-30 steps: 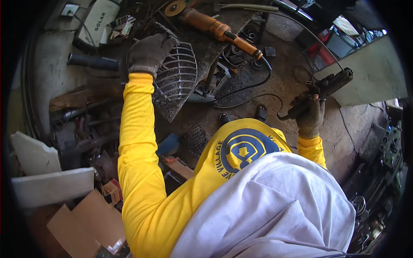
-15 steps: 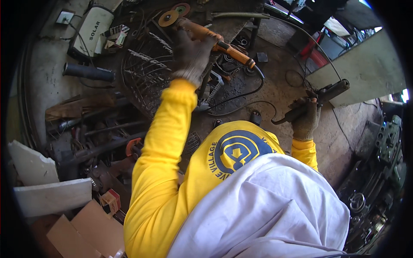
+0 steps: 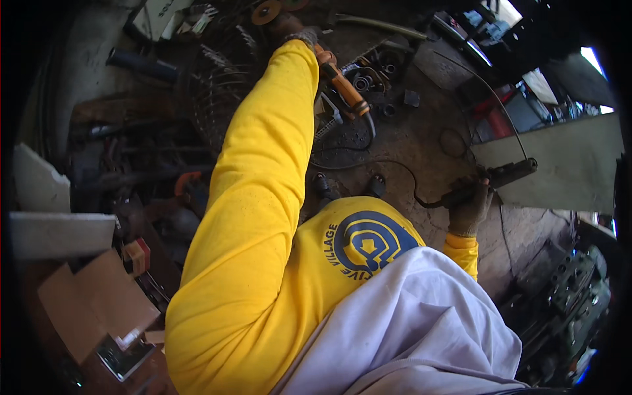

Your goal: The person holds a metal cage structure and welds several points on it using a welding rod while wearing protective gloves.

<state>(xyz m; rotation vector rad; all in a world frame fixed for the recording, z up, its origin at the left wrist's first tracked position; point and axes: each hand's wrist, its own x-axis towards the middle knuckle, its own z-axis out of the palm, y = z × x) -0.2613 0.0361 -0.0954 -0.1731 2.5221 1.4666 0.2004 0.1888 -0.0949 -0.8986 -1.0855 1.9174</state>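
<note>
- Fingers, right hand (image 3: 469, 212): gloved, bare-tipped, curled together round a black rod holder (image 3: 515, 172), right of centre; forearm short in view, hand pointing upward.
- Fingers, left hand (image 3: 296, 34): dark glove laid over the orange grinder's body, top centre; blurred and partly hidden, so no telling whether they grip.
- Left arm: extended from lower left to top centre; yellow knit sleeve (image 3: 266, 168), creased along its length.
- Orange grinder (image 3: 347, 92): upper centre, slanting down rightward; long handle, round tan disc (image 3: 266, 12) at the far end.
- Rod (image 3: 509, 116): thin, bowed, rising leftward from the holder's outer end.
- Cable (image 3: 397, 162): black, flexible, looping from the holder toward centre.
- Metal bars (image 3: 222, 62): upper left, left of the grinder; some ridged, others slim and curved.
- Cardboard (image 3: 105, 296): lower left, brown, flat-folded.
- Panel (image 3: 559, 168): right edge, pale, flat, straight-sided.
- Cloth (image 3: 411, 322): lower centre, pale lilac, softly folded.
</note>
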